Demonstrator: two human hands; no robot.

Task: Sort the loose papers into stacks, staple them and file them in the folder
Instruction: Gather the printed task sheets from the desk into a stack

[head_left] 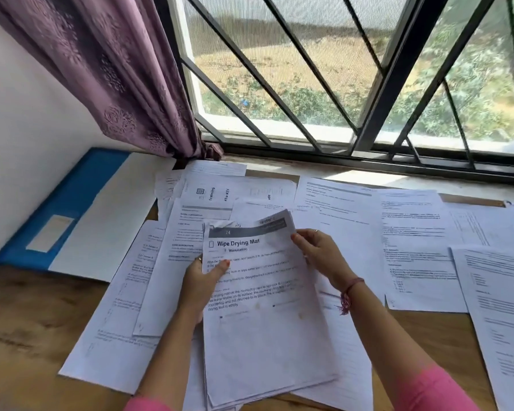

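At the bottom centre of the frame a sheaf of papers point(264, 315) is held up between both hands, its long axis running from the lower edge up toward the window, with the printed heading at its far end. The left hand point(201, 280) pinches the sheaf's left edge about midway, thumb on the printed face and fingers behind; the right hand point(318, 256) pinches the upper right corner, fingers curled on the page's edge, so each grip is clamped on the sheaf. The right hand sits nearer the top corner, where a staple would likely go, though no stapler is visible. Beneath and around the sheaf, loose sheets point(413, 241) lie overlapping across the middle of the frame, spread over the wooden bench point(27, 321). At the left, a blue folder point(63, 203) lies open beside the sheets, well apart from the hands, against the white wall. Beyond, a purple curtain point(116, 78) hangs at upper left beside a barred window point(339, 84).
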